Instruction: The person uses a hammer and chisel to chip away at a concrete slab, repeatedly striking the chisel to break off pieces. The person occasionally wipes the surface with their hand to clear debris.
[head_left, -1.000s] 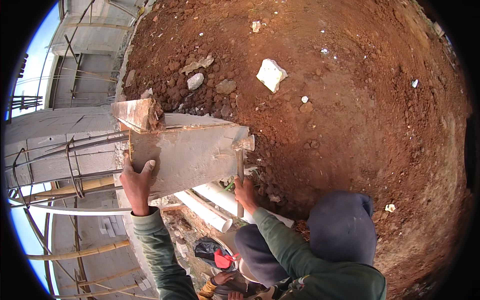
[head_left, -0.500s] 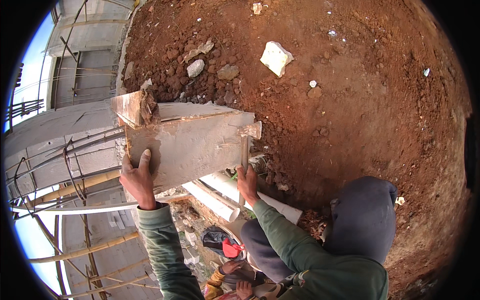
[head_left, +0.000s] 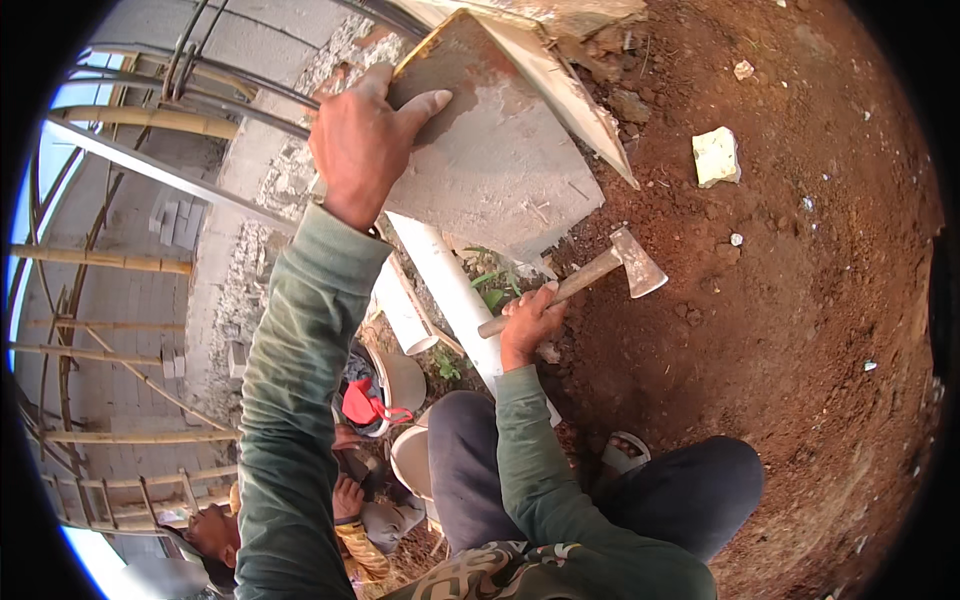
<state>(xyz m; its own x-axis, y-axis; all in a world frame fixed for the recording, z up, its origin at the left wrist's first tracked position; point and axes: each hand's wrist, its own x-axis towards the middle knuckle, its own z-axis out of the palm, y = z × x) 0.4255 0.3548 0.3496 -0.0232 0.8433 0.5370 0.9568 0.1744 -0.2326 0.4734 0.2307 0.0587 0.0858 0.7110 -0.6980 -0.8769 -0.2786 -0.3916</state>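
My left hand (head_left: pixel 362 148) grips the edge of a grey, cement-stained board (head_left: pixel 500 150), thumb on its face and fingers bent over the edge, their tips hidden. Nails or splinters stick up near the board's right end. My right hand (head_left: pixel 530 318) is closed round the wooden handle of a hatchet (head_left: pixel 638 262). Its metal head points right, over the soil and apart from the board. Along the board's far side runs another pale wooden plank (head_left: pixel 580 95), tilted on its edge.
White pipes (head_left: pixel 440 270) lie below the board. Nearer stand buckets (head_left: pixel 400 375), one holding a red item and dark cloth. A co-worker (head_left: pixel 350 500) sits at lower left. Steel bars (head_left: pixel 240 85) and bamboo poles (head_left: pixel 150 120) stretch leftward. A pale stone (head_left: pixel 716 157) rests on red soil.
The hatchet has swung away from the board's right end, its head now farther right and angled. My left hand still holds the board's edge. The whole view has turned and shifted closer.
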